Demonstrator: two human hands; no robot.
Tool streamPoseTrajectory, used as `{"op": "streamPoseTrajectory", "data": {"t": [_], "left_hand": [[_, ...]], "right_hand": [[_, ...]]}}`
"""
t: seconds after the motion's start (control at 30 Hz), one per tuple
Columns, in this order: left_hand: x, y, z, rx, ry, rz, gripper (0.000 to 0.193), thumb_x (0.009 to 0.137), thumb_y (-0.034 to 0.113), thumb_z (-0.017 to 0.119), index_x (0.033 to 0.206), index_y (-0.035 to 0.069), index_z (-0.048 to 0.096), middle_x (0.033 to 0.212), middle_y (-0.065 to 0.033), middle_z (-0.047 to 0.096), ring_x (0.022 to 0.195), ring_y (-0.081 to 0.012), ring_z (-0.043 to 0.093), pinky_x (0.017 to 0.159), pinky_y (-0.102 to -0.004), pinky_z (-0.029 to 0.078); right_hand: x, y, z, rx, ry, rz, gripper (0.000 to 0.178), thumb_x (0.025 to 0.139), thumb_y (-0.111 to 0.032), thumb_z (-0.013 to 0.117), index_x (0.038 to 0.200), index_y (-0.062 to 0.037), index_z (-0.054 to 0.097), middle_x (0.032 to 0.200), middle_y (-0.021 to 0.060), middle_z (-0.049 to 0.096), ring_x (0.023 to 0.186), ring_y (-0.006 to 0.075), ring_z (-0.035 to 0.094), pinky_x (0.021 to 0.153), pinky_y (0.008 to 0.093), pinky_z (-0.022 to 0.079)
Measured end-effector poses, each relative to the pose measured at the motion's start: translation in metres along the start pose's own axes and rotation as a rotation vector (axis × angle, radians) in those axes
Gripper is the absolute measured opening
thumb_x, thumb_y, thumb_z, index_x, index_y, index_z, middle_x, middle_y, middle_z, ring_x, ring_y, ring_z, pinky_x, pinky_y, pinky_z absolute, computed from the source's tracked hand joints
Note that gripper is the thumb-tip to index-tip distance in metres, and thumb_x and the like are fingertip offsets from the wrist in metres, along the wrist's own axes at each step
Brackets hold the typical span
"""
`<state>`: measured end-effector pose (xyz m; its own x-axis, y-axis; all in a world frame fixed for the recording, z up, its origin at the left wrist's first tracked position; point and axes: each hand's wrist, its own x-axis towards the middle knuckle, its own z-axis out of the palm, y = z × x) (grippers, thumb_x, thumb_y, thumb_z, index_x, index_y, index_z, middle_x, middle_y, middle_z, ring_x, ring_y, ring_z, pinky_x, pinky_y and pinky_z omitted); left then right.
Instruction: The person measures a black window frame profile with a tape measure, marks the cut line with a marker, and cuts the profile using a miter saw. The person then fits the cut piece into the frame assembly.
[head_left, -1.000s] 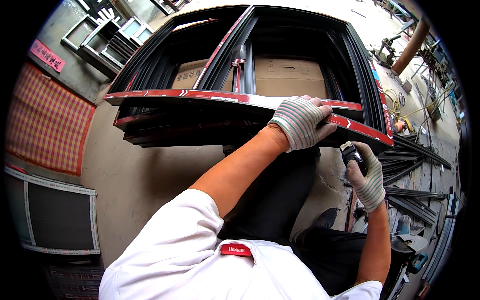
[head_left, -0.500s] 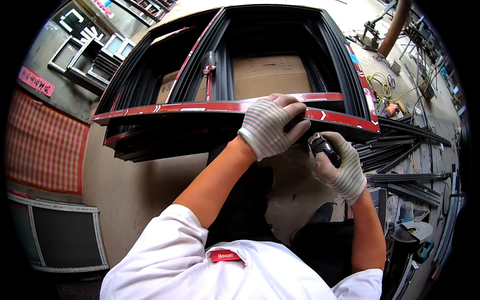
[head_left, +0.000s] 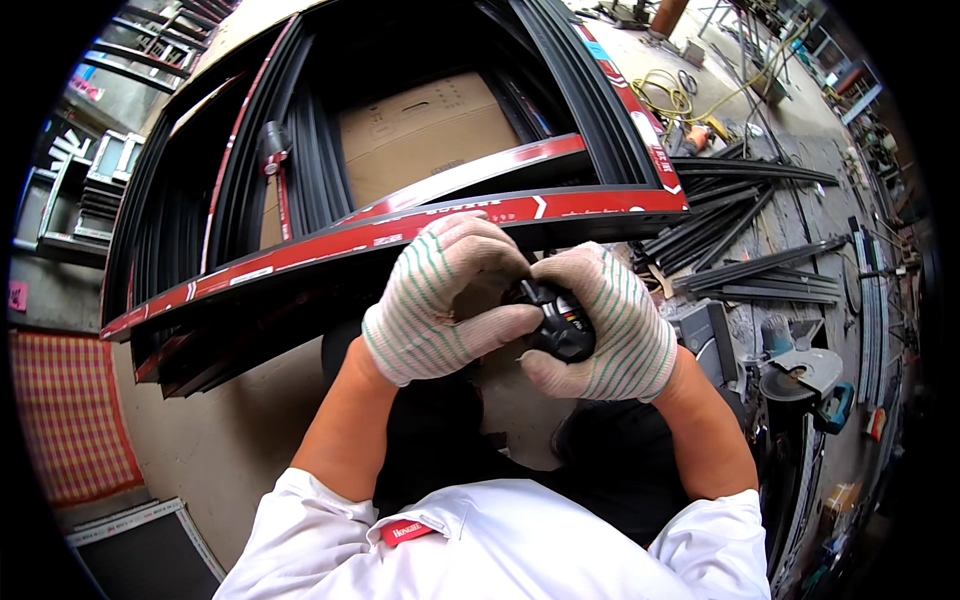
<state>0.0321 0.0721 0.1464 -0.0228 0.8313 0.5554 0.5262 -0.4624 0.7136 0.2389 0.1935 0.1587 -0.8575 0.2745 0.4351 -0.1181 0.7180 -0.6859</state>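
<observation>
My right hand (head_left: 615, 330), in a striped knitted glove, is closed round a small rounded black tape measure (head_left: 565, 330). My left hand (head_left: 445, 295), gloved the same way, reaches the tape measure's left side, its thumb and curled fingertips around that edge. Whether any blade is pulled out is hidden by the fingers. Just beyond both hands runs the red-filmed front edge of a stack of black window frames (head_left: 400, 228). A loose red-and-silver strip (head_left: 470, 180) lies slanted across the frame opening.
Cardboard (head_left: 425, 130) shows inside the frames, and a dark cylindrical tool (head_left: 272, 147) stands near their divider. Black profiles (head_left: 715, 215) lie on the floor at right, with a yellow cable (head_left: 660, 92) beyond and a cutting machine (head_left: 800, 375) nearer. A checked cloth (head_left: 75, 415) hangs at left.
My left hand has come off the red frame edge to the tape measure. My right hand has moved left with the tape measure, and the view has turned rightward.
</observation>
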Motion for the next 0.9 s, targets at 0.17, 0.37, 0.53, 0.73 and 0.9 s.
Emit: {"op": "streamPoseTrajectory", "data": {"t": [0.17,0.37,0.53,0.73,0.9], "left_hand": [[0.002,-0.003,-0.009,0.034,-0.075,0.044,0.039,0.075,0.021,0.095,0.1,0.009,0.068,0.098,-0.0059,0.07,0.092,-0.0244,0.068,0.09,-0.041,0.055],[-0.001,-0.003,-0.006,-0.139,-0.069,0.019,0.042,0.072,0.025,0.098,0.093,0.011,0.064,0.089,-0.0022,0.066,0.088,-0.021,0.067,0.109,-0.0476,0.046],[0.0,0.0,-0.003,-0.157,-0.063,0.031,0.039,0.073,0.017,0.097,0.088,0.013,0.061,0.087,-0.0002,0.066,0.086,-0.0197,0.067,0.112,-0.0494,0.046],[-0.003,0.004,-0.007,-0.288,0.05,-0.017,0.034,0.073,-0.001,0.086,0.086,0.013,0.058,0.085,-0.0005,0.065,0.084,-0.0174,0.066,0.11,-0.0473,0.049],[-0.015,-0.009,-0.041,-0.243,0.299,0.032,0.015,0.086,0.005,0.073,0.089,0.008,0.058,0.088,-0.0056,0.065,0.09,-0.0197,0.064,0.107,-0.0493,0.049]], "right_hand": [[0.004,-0.004,-0.003,-0.059,-0.015,-0.087,0.064,0.07,-0.032,0.091,0.119,-0.004,0.063,0.104,0.0137,0.067,0.096,0.0343,0.066,0.092,0.0438,0.051],[0.008,-0.008,-0.003,-0.058,-0.033,-0.12,0.058,0.071,-0.03,0.089,0.115,-0.0034,0.063,0.103,0.0139,0.067,0.098,0.0347,0.067,0.093,0.0444,0.051],[0.012,-0.013,-0.009,-0.111,-0.059,-0.137,0.053,0.072,-0.027,0.086,0.114,-0.0032,0.064,0.103,0.0143,0.066,0.096,0.0345,0.066,0.089,0.0434,0.053],[0.01,-0.004,-0.031,-0.266,0.003,-0.093,0.051,0.072,-0.019,0.083,0.118,-0.0044,0.066,0.105,0.0167,0.065,0.097,0.0373,0.065,0.085,0.0443,0.056],[0.004,0.012,-0.082,-0.589,0.145,-0.05,0.054,0.071,-0.001,0.069,0.125,-0.0056,0.069,0.109,0.016,0.067,0.103,0.034,0.065,0.093,0.0431,0.054]]}}
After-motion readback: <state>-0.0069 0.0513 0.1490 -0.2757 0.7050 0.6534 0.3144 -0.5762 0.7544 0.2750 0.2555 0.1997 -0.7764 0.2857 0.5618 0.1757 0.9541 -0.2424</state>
